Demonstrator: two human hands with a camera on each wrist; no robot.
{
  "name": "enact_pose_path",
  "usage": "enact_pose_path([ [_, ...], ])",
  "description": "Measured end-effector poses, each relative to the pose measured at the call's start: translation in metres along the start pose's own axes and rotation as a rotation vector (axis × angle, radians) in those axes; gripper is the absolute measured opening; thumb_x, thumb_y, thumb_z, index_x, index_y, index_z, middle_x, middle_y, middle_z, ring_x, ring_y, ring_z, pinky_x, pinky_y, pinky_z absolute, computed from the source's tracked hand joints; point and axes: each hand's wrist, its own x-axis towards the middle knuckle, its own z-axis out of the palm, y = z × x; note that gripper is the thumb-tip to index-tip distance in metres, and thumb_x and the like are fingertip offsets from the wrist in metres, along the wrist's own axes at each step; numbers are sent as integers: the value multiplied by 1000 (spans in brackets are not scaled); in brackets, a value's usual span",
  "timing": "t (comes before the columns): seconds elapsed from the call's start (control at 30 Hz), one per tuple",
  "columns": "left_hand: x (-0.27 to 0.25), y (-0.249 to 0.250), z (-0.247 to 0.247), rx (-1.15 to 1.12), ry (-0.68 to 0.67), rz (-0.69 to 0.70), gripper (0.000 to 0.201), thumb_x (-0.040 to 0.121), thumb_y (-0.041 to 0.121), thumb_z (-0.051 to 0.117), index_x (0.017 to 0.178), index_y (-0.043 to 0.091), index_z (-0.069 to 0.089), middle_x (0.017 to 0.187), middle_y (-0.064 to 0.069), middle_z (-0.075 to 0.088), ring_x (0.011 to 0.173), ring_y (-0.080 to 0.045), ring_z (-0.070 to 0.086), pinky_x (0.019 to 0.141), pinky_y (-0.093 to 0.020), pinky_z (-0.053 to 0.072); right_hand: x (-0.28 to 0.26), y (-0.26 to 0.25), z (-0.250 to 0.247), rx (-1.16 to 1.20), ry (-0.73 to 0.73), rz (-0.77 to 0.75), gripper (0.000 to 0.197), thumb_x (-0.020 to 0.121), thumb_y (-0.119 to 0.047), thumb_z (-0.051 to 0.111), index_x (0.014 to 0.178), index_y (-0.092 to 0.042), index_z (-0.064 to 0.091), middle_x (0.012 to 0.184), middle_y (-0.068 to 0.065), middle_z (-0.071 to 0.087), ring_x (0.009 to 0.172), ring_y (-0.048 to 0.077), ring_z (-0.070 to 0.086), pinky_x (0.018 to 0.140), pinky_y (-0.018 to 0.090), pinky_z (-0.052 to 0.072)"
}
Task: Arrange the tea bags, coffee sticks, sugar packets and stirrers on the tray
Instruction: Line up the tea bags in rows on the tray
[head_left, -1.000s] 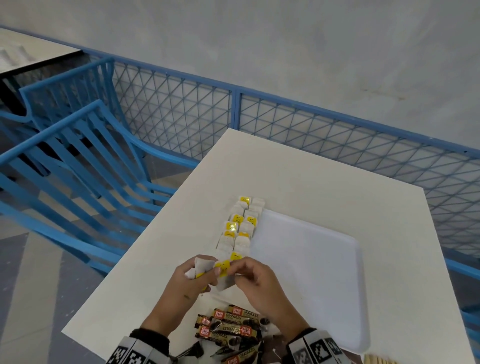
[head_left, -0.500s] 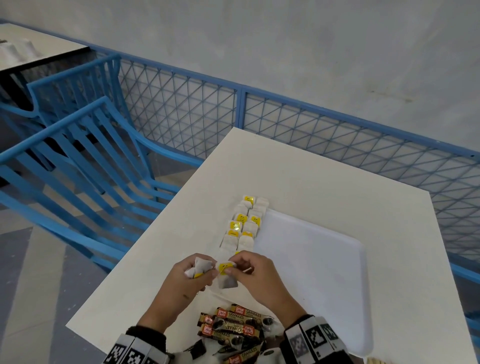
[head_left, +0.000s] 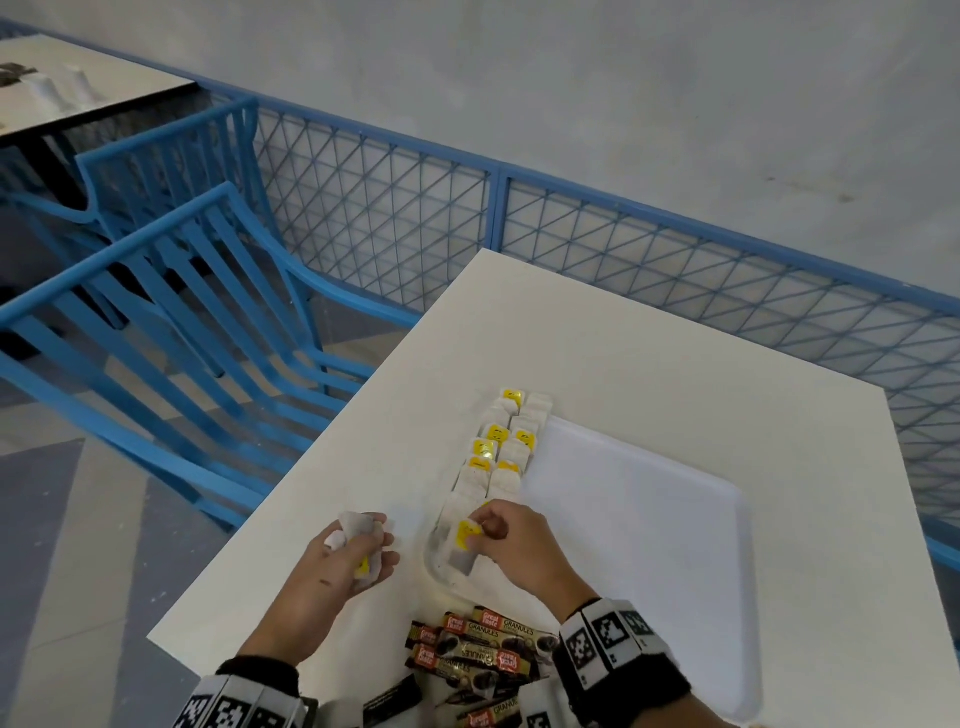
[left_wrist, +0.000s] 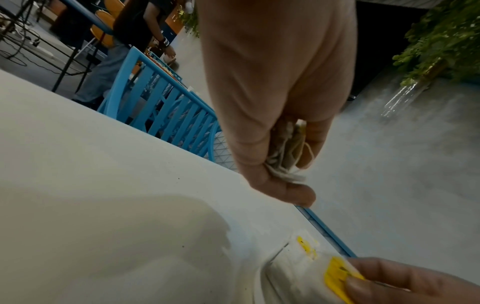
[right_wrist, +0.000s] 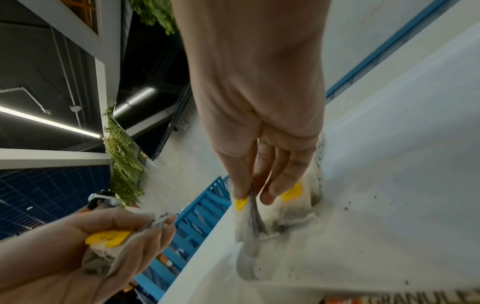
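A white tray lies on the white table. Two rows of tea bags with yellow tags run along the tray's left edge. My right hand pinches one tea bag by its yellow tag at the near end of the rows, just above the tray's near left corner; the right wrist view shows this tea bag hanging from my fingertips. Left of the tray, my left hand grips a bunch of tea bags, seen as a crumpled bundle in the left wrist view. Coffee sticks lie piled at the near edge.
Blue slatted chairs stand left of the table. A blue mesh railing runs behind it. Another table stands far left. A person stands in the distance in the left wrist view. Dark crumbs dot the tray.
My hands have separated. The right hand drew one tea bag away from the left hand's bunch and carried it right to the tray's near left corner.
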Motion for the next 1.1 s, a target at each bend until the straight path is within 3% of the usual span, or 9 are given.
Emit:
enact_pose_path([
  [0.07,1,-1,-1,-19,3,-15,13,92,6,54,103,5,60,86,-15,63,83,-30,66,72,-30,57,5,-2,7,12,8,-12,22,78,-12,72,73,-25,55,76,2,55,68,9,48,61,7,40],
  [0.13,0,-3,-2,-32,2,-21,16,89,7,59,105,4,60,84,-15,63,84,-31,67,69,-29,58,10,-1,14,-2,16,-26,21,77,-13,73,72,-24,55,75,1,56,66,7,47,58,6,39],
  [0.3,-4,-2,-6,-30,-11,-2,15,91,7,55,105,7,61,81,-11,67,77,-25,69,69,-30,58,24,3,24,-144,75,-21,21,78,-21,71,70,-27,52,66,-11,52,67,9,50,69,28,47],
  [0.43,-7,0,-7,17,-31,55,19,89,11,58,108,8,59,87,-8,72,84,-24,68,77,-36,54,28,2,24,-301,137,-67,25,79,-21,68,69,-29,47,71,-12,47,74,10,49,67,29,45],
  [0.57,-6,3,-5,9,-68,58,23,88,15,59,109,5,61,98,-11,72,88,-23,69,80,-36,54,30,-1,25,-391,185,-98,11,81,-22,65,87,-18,57,86,-5,49,89,16,49,68,25,38],
  [0.67,-4,3,-2,-29,-97,40,26,83,14,67,106,5,63,101,-15,71,89,-25,69,78,-36,55,28,-1,23,-400,211,-111,25,83,-22,63,105,-16,53,94,-4,44,97,18,47,70,24,35],
  [0.8,0,2,3,-86,-116,18,19,88,6,58,106,2,62,103,-19,70,91,-28,68,76,-35,56,19,-10,21,-261,238,-152,24,85,-29,63,103,-16,53,84,-6,44,78,11,45,65,21,37],
  [0.97,2,4,11,-116,-144,57,54,69,31,76,113,3,61,105,-12,71,102,-27,66,74,-28,57,-9,-36,19,79,-12,-150,30,88,-45,55,78,-18,60,66,-9,55,61,3,49,65,20,41],
  [1.1,2,8,19,-150,-166,65,44,81,25,67,115,0,58,111,-19,68,105,-30,65,75,-29,57,-26,-40,20,102,-183,-172,17,83,-35,67,82,-20,59,64,-13,52,57,-7,47,59,8,37],
])
